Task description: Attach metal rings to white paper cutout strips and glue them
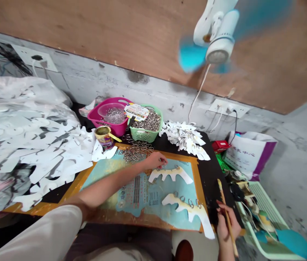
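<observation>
Over orange-edged board (73,190) | left hand (154,161): hold unclear | right hand (226,223) past edge, gripping paintbrush (223,199)

I've got plywood panelling (120,32) over scuffed concrete wall (93,81), a blue fan (210,40) spinning, a wall socket (225,108) just below it.

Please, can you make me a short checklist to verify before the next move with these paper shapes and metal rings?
1. Right hand has a firm hold on the wooden-handled brush: ok.
2. Loose metal rings lie near the left hand: ok.
3. Lower white paper cutout lies fully inside the board's orange frame: not ok, its end crosses the frame.
4. Rings on the upper white paper cutout are fixed in place: cannot tell.
5. Brush tip is wet: cannot tell.
</observation>
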Action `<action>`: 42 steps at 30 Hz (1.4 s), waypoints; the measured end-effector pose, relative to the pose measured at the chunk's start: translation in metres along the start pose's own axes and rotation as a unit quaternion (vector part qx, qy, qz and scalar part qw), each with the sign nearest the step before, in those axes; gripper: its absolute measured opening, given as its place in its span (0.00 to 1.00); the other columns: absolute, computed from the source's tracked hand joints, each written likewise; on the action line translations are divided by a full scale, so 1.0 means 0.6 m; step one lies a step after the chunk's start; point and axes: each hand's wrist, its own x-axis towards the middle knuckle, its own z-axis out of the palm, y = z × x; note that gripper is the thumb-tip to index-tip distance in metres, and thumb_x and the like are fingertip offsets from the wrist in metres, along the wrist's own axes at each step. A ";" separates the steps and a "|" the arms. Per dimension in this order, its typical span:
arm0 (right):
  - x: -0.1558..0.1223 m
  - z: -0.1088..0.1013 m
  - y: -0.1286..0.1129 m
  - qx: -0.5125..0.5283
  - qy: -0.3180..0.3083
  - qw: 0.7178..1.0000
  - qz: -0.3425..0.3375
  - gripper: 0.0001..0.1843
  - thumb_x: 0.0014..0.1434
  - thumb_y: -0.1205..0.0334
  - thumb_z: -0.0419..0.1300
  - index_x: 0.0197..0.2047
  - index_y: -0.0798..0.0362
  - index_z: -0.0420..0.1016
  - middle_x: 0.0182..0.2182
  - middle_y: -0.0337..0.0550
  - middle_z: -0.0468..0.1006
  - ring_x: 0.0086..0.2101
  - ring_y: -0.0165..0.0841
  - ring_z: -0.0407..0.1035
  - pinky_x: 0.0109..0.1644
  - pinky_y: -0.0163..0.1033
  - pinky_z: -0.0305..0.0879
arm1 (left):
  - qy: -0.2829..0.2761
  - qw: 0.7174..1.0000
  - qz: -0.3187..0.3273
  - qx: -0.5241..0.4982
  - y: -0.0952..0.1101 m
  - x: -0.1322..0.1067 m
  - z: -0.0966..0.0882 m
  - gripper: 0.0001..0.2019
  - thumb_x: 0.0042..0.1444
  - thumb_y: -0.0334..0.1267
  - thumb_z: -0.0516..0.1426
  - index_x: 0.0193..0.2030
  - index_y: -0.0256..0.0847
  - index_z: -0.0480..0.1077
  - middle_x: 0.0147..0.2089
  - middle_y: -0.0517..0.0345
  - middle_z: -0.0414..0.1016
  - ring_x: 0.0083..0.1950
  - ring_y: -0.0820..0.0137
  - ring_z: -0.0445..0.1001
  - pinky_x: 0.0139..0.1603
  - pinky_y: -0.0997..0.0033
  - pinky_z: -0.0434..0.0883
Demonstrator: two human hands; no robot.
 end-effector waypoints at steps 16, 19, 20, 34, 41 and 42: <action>-0.002 -0.003 0.006 -0.009 -0.006 1.000 -0.010 0.20 0.54 0.46 0.61 0.39 0.55 0.76 0.41 0.52 0.82 0.38 0.43 0.74 0.44 0.42 0.68 | 0.022 0.986 -0.083 0.141 0.010 -0.007 0.046 0.14 0.65 0.43 0.57 0.52 0.37 0.70 0.51 0.51 0.74 0.48 0.65 0.75 0.49 0.58 0.76; -0.003 -0.005 0.008 -0.018 -0.018 1.000 -0.005 0.19 0.54 0.47 0.60 0.40 0.54 0.75 0.43 0.52 0.81 0.39 0.44 0.74 0.45 0.43 0.67 | 0.038 0.983 -0.082 0.159 0.019 -0.013 0.049 0.13 0.65 0.43 0.57 0.52 0.37 0.71 0.50 0.51 0.74 0.47 0.65 0.76 0.48 0.58 0.76; -0.004 -0.006 0.010 -0.019 -0.021 1.000 -0.004 0.18 0.54 0.47 0.60 0.40 0.54 0.75 0.43 0.52 0.81 0.39 0.44 0.74 0.45 0.43 0.67 | 0.045 0.982 -0.082 0.164 0.022 -0.015 0.049 0.13 0.65 0.43 0.57 0.51 0.37 0.71 0.50 0.51 0.74 0.47 0.66 0.76 0.48 0.59 0.76; -0.002 -0.005 -0.009 -0.028 -0.020 0.999 -0.006 0.19 0.53 0.45 0.60 0.38 0.51 0.76 0.42 0.51 0.82 0.40 0.49 0.75 0.46 0.47 0.68 | 0.258 0.871 -0.319 0.270 -0.107 -0.075 -0.132 0.17 0.65 0.42 0.58 0.57 0.36 0.68 0.56 0.47 0.71 0.52 0.61 0.74 0.52 0.54 0.75; -0.003 -0.005 0.007 -0.046 -0.028 0.999 -0.001 0.18 0.54 0.46 0.59 0.39 0.52 0.76 0.44 0.50 0.82 0.42 0.49 0.75 0.45 0.45 0.68 | 0.210 0.877 -0.331 0.279 -0.124 -0.070 -0.157 0.17 0.65 0.43 0.58 0.56 0.37 0.68 0.54 0.49 0.72 0.50 0.63 0.74 0.50 0.55 0.75; -0.003 -0.005 0.007 -0.050 -0.029 0.998 0.000 0.18 0.55 0.46 0.59 0.40 0.52 0.76 0.44 0.50 0.82 0.42 0.48 0.75 0.45 0.44 0.68 | 0.210 0.877 -0.327 0.282 -0.122 -0.070 -0.155 0.16 0.65 0.43 0.57 0.56 0.37 0.68 0.54 0.49 0.72 0.50 0.63 0.74 0.50 0.56 0.75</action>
